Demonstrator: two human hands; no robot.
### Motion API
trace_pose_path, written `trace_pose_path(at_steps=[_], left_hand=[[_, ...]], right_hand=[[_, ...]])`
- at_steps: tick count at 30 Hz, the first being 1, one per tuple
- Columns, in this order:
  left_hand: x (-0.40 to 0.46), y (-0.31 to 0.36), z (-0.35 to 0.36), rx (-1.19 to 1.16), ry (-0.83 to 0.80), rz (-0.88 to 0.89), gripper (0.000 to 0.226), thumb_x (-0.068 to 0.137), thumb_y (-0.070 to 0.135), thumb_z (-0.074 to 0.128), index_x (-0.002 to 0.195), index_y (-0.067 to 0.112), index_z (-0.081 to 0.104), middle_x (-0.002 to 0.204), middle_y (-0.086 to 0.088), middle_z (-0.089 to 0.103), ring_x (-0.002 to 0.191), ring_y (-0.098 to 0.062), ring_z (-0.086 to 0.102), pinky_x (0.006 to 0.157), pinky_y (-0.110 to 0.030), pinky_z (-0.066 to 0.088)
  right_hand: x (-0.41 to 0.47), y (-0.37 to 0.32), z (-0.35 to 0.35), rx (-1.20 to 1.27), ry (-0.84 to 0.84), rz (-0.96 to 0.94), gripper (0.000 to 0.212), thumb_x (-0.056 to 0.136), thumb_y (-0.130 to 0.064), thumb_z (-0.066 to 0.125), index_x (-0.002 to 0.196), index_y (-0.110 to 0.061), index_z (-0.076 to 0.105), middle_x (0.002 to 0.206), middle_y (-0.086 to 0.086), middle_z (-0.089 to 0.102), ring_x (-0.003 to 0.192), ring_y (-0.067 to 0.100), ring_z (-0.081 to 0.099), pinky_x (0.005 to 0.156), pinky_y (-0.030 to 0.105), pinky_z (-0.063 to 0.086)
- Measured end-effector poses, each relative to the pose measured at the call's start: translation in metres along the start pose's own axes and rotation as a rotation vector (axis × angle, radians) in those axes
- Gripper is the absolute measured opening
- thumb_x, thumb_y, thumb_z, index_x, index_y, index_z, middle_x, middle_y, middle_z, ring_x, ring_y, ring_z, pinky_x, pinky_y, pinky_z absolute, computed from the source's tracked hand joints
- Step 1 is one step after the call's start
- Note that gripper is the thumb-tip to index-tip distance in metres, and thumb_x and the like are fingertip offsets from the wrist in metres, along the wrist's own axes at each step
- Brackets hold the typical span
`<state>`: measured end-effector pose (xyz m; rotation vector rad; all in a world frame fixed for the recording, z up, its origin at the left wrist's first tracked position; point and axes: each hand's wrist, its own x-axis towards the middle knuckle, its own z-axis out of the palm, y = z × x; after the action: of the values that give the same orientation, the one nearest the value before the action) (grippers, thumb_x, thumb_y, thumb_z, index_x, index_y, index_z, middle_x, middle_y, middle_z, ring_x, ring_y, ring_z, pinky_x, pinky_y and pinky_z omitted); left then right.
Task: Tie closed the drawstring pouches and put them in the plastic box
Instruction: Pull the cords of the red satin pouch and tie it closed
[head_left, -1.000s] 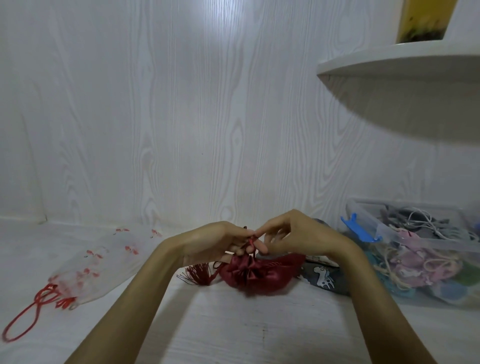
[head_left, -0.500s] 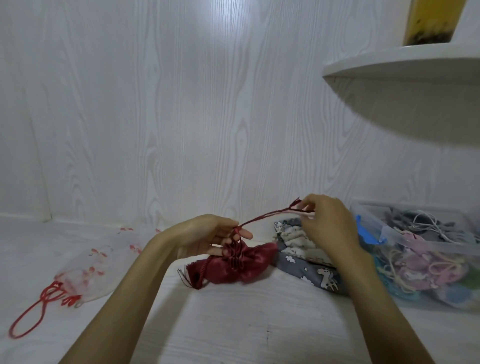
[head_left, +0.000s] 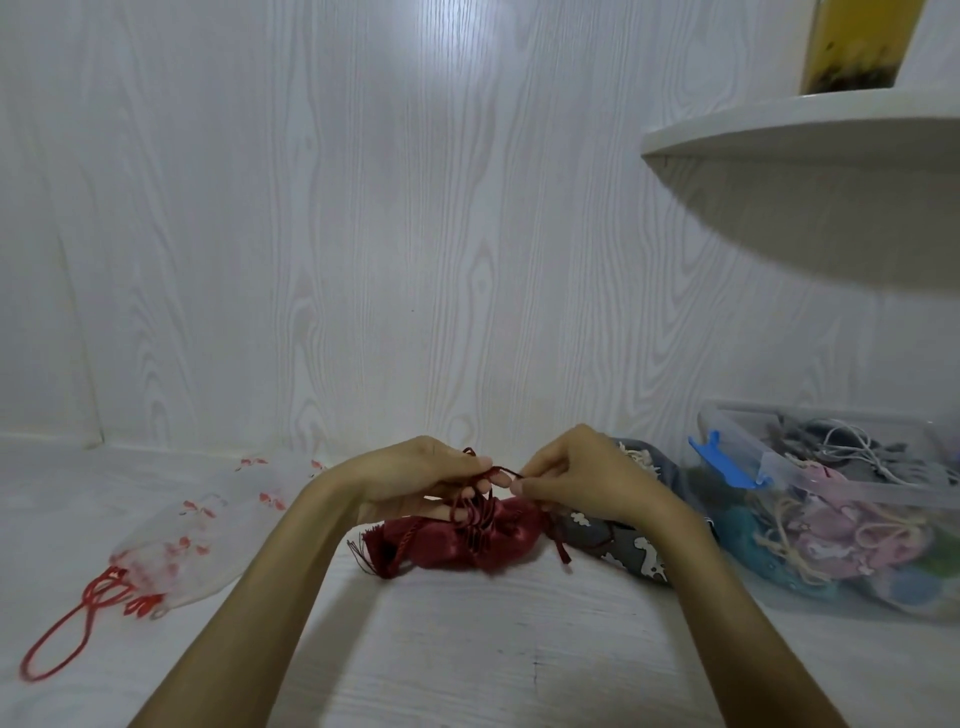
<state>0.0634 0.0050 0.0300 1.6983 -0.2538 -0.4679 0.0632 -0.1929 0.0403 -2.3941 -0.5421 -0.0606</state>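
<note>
The red pouch (head_left: 467, 540) lies on the white wood-grain floor (head_left: 467, 649), directly below both hands. Its long axis runs left to right across the view. The gathered mouth sits near mid-length and faces up toward the hands; a fringed tassel (head_left: 371, 545) marks the left end. The fabric is glossy, satin-like and puckered into folds at the neck.

The left hand (head_left: 415, 483) is curled over the pouch neck, fingers pressed together around a bundle of dark red cord (head_left: 470, 499) rising from the gathers. The right hand (head_left: 571, 480) pinches the same cord between thumb and forefinger, just beside the left fingertips. One loose cord end hangs down at the pouch's right side.

A grey pouch (head_left: 623, 545) of matte printed cloth with white animal figures lies touching the red pouch's right end, partly hidden by the right forearm.

The plastic box (head_left: 737, 457), clear-walled with a blue latch (head_left: 722, 460), stands to the right, near the grey pouch. It holds pouches in pink, teal and grey with pale cords.

A sheer white pouch (head_left: 197, 540) with small red prints lies flat well to the left, its mouth pointing toward the lower left, red drawstring loops (head_left: 67, 629) trailing over the floor.

A curved white shelf (head_left: 805, 130) projects from the wood-grain wall at upper right.
</note>
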Motion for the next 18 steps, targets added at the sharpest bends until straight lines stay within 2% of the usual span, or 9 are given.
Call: trace_pose_path(at_steps=[3, 6, 9, 12, 14, 16, 18], left_hand=[[0.000, 0.000, 0.000, -0.097, 0.074, 0.020, 0.026, 0.089, 0.022, 0.062, 0.105, 0.004, 0.072, 0.078, 0.004, 0.071, 0.062, -0.002, 0.062, 0.060, -0.012, 0.051], [0.002, -0.001, -0.001, -0.255, 0.158, 0.081, 0.020, 0.084, 0.016, 0.068, 0.099, 0.005, 0.074, 0.080, -0.001, 0.074, 0.064, -0.004, 0.067, 0.063, -0.012, 0.055], [0.001, -0.002, 0.000, -0.256, 0.192, 0.101, 0.017, 0.082, 0.011, 0.069, 0.098, 0.007, 0.073, 0.073, -0.001, 0.072, 0.061, -0.004, 0.066, 0.062, -0.010, 0.054], [-0.002, -0.001, 0.001, -0.214, 0.179, 0.106, 0.017, 0.080, 0.007, 0.070, 0.097, 0.008, 0.073, 0.069, 0.000, 0.071, 0.057, -0.004, 0.064, 0.058, -0.010, 0.053], [-0.004, 0.001, 0.003, -0.187, 0.166, 0.114, 0.012, 0.079, 0.006, 0.071, 0.088, 0.012, 0.076, 0.070, -0.001, 0.070, 0.057, -0.005, 0.063, 0.059, -0.011, 0.053], [-0.004, 0.002, 0.003, -0.150, 0.167, 0.135, 0.012, 0.078, 0.006, 0.071, 0.080, 0.015, 0.078, 0.073, -0.003, 0.070, 0.059, -0.006, 0.064, 0.059, -0.011, 0.052], [-0.004, 0.003, 0.004, -0.093, 0.190, 0.162, 0.012, 0.078, 0.007, 0.072, 0.078, 0.017, 0.078, 0.075, -0.003, 0.072, 0.063, -0.006, 0.065, 0.061, -0.012, 0.052]], right_hand=[[-0.002, -0.002, -0.012, 0.163, 0.066, -0.002, 0.012, 0.077, -0.021, 0.077, 0.086, -0.013, 0.078, 0.072, 0.004, 0.074, 0.057, 0.004, 0.063, 0.060, 0.014, 0.052], [-0.007, -0.010, -0.017, 0.228, -0.060, -0.043, 0.015, 0.075, -0.020, 0.078, 0.088, -0.012, 0.078, 0.075, 0.006, 0.075, 0.061, 0.005, 0.064, 0.063, 0.016, 0.051], [-0.011, -0.020, -0.016, 0.212, -0.149, -0.072, 0.016, 0.081, -0.029, 0.072, 0.087, -0.015, 0.078, 0.078, 0.003, 0.075, 0.061, 0.005, 0.063, 0.057, 0.016, 0.048], [-0.004, -0.017, -0.012, 0.270, -0.026, 0.023, 0.027, 0.089, -0.037, 0.060, 0.087, -0.015, 0.075, 0.082, 0.004, 0.074, 0.051, 0.001, 0.057, 0.046, 0.014, 0.039], [0.001, -0.011, -0.006, 0.269, 0.012, 0.073, 0.023, 0.092, -0.032, 0.058, 0.098, -0.016, 0.072, 0.087, 0.001, 0.072, 0.054, 0.000, 0.055, 0.050, 0.015, 0.040], [0.003, -0.006, 0.000, 0.229, -0.074, 0.084, 0.020, 0.092, -0.030, 0.058, 0.107, -0.022, 0.070, 0.081, -0.010, 0.067, 0.066, 0.001, 0.056, 0.061, 0.016, 0.042], [0.002, -0.006, 0.005, 0.260, -0.146, 0.095, 0.020, 0.093, -0.027, 0.057, 0.106, -0.023, 0.071, 0.071, -0.014, 0.063, 0.067, 0.002, 0.054, 0.063, 0.015, 0.042]])
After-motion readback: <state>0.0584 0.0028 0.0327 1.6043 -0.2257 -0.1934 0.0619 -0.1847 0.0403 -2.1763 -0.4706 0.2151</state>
